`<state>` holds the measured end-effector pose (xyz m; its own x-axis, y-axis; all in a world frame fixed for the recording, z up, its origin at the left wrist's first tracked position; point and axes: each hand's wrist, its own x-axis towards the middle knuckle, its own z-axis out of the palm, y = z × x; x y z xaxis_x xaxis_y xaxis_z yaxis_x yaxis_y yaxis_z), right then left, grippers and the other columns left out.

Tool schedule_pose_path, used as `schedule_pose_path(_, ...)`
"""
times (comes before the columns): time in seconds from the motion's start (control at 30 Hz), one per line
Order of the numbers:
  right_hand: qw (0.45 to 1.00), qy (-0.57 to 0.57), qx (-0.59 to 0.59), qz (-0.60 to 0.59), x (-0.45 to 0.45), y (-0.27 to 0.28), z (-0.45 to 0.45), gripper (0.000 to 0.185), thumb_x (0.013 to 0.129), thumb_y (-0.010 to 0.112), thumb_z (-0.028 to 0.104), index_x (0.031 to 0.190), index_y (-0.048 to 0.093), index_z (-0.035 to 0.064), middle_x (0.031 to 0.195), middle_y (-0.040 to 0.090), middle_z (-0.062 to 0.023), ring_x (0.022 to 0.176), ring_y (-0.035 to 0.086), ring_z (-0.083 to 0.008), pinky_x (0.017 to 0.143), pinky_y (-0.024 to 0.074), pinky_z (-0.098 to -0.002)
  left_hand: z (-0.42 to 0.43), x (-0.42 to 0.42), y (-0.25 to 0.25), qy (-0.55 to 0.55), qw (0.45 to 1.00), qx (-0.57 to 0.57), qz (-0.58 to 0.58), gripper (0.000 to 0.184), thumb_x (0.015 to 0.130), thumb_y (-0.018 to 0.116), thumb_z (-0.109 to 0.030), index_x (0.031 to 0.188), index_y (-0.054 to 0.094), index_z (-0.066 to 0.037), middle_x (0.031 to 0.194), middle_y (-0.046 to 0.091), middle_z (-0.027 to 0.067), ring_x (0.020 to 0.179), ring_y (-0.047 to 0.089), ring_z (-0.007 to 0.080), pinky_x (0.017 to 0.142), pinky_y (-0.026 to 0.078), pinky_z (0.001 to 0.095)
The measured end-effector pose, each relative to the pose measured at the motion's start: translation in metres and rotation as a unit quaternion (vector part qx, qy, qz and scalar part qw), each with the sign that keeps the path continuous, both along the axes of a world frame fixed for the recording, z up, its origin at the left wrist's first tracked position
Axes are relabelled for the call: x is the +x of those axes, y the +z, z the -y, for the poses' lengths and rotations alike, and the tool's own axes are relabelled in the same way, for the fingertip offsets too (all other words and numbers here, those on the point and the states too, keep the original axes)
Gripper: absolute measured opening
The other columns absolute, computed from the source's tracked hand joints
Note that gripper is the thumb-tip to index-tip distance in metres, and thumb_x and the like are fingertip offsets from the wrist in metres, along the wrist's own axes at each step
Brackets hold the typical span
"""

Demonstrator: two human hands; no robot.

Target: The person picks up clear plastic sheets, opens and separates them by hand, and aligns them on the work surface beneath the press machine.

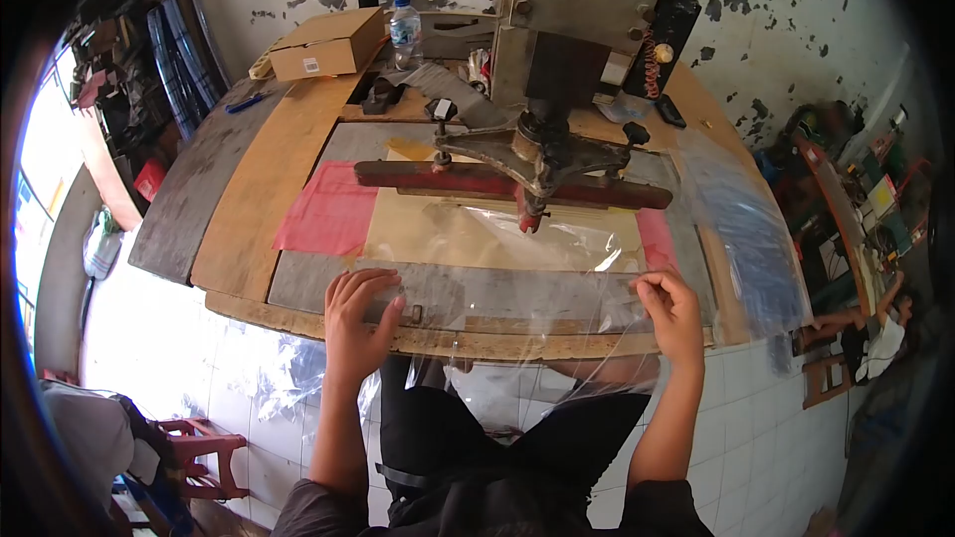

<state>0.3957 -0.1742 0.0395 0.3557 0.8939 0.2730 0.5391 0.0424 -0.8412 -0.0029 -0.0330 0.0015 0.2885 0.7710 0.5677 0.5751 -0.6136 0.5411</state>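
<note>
A dark, short-sleeved top [487, 511] is worn with plain black trousers [438, 433].

At the tabletop's [264, 189] front edge, a person's left hand [358, 318] is spread near the left corner, thumb apart from the fingers. Toward the front right corner, the right hand [673, 313] pinches a clear plastic sheet [542, 303] that hangs over that edge. Beyond the hands, a press head's dark red bar [438, 179] spans a cream panel [418, 229] flanked by pink patches [323, 209]. Clear film [761, 259] drapes over the right edge. Toward the back left corner sit a cardboard box [318, 52] and, beside it, a water bottle [405, 32].
</note>
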Motion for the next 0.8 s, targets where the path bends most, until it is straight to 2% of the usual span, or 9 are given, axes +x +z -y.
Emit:
schedule_pose_path(0.1, 0.997, -0.006, 0.050, -0.053, -0.004, -0.007, 0.001, 0.014, 0.105, 0.065, 0.010, 0.104, 0.072, -0.0018, 0.098, 0.063, -0.0001, 0.073, 0.050, -0.0045, 0.066, 0.0407, -0.0218, -0.006, 0.004, 0.007, -0.002, 1.000, -0.023, 0.004, 0.024, 0.092, 0.073, -0.018, 0.113, 0.075, -0.006, 0.122, 0.074, 0.0094, 0.122, 0.065, 0.0325, 0.114, 0.041, 0.0472)
schedule_pose_path(0.23, 0.998, -0.012, 0.038, -0.056, -0.001, -0.010, 0.000, 0.014, 0.106, 0.064, 0.009, 0.105, 0.071, -0.0024, 0.099, 0.064, -0.0001, 0.074, 0.051, -0.0042, 0.066, 0.0412, -0.0210, -0.020, 0.014, 0.011, -0.009, 0.999, -0.042, 0.004, 0.027, 0.097, 0.071, -0.022, 0.118, 0.074, -0.005, 0.127, 0.073, 0.0124, 0.125, 0.063, 0.0355, 0.113, 0.042, 0.0460)
schedule_pose_path(0.4, 0.994, -0.031, 0.084, -0.058, 0.005, -0.004, 0.005, 0.013, 0.106, 0.065, 0.010, 0.102, 0.069, -0.0022, 0.101, 0.062, -0.0005, 0.076, 0.051, -0.0041, 0.066, 0.0414, -0.0214, -0.029, 0.020, 0.007, -0.023, 0.998, -0.063, 0.002, 0.028, 0.098, 0.070, -0.023, 0.119, 0.074, -0.004, 0.129, 0.071, 0.0134, 0.128, 0.061, 0.0364, 0.114, 0.042, 0.0470)
schedule_pose_path(0.47, 0.996, -0.028, 0.067, -0.056, 0.005, -0.007, 0.009, 0.013, 0.105, 0.065, 0.010, 0.101, 0.068, -0.0018, 0.099, 0.061, -0.0005, 0.076, 0.051, -0.0044, 0.066, 0.0408, -0.0215, -0.028, 0.020, 0.003, -0.024, 0.997, -0.067, -0.007, 0.028, 0.099, 0.069, -0.023, 0.119, 0.074, -0.004, 0.130, 0.071, 0.0134, 0.129, 0.060, 0.0364, 0.114, 0.041, 0.0470)
schedule_pose_path(0.53, 0.997, -0.023, 0.055, -0.054, 0.008, -0.007, 0.015, 0.013, 0.105, 0.065, 0.010, 0.099, 0.068, -0.0014, 0.097, 0.060, -0.0004, 0.076, 0.051, -0.0046, 0.066, 0.0403, -0.0216, -0.029, 0.019, 0.001, -0.019, 0.997, -0.068, 0.017, 0.034, 0.098, 0.072, -0.029, 0.122, 0.073, -0.005, 0.129, 0.070, 0.0131, 0.127, 0.059, 0.0375, 0.116, 0.039, 0.0486)
schedule_pose_path(0.67, 0.992, 0.064, 0.089, -0.060, 0.041, -0.024, 0.055, 0.025, 0.103, 0.072, 0.022, 0.093, 0.067, -0.0005, 0.094, 0.057, -0.0019, 0.076, 0.051, -0.0076, 0.066, 0.0386, -0.0223, -0.027, 0.017, 0.001, -0.016, 0.996, -0.088, 0.031, 0.041, 0.100, 0.068, -0.035, 0.129, 0.070, -0.006, 0.134, 0.068, 0.0141, 0.132, 0.057, 0.0379, 0.120, 0.035, 0.0498)
schedule_pose_path(0.73, 0.987, 0.095, 0.113, -0.067, 0.050, -0.030, 0.064, 0.036, 0.100, 0.077, 0.033, 0.090, 0.067, 0.0005, 0.093, 0.056, -0.0026, 0.075, 0.050, -0.0095, 0.065, 0.0377, -0.0225, -0.030, 0.017, 0.000, -0.067, 0.996, -0.054, -0.018, 0.050, 0.104, 0.059, -0.043, 0.133, 0.068, -0.004, 0.141, 0.066, 0.0157, 0.137, 0.055, 0.0377, 0.123, 0.031, 0.0501)
schedule_pose_path(0.8, 0.982, 0.094, 0.138, -0.089, 0.056, -0.039, 0.066, 0.035, 0.100, 0.077, 0.033, 0.091, 0.067, 0.0009, 0.093, 0.056, -0.0020, 0.074, 0.049, -0.0088, 0.065, 0.0373, -0.0226, -0.029, 0.020, 0.000, -0.085, 0.995, -0.032, -0.045, 0.055, 0.104, 0.057, -0.048, 0.134, 0.067, -0.003, 0.143, 0.064, 0.0155, 0.139, 0.053, 0.0368, 0.124, 0.028, 0.0506)
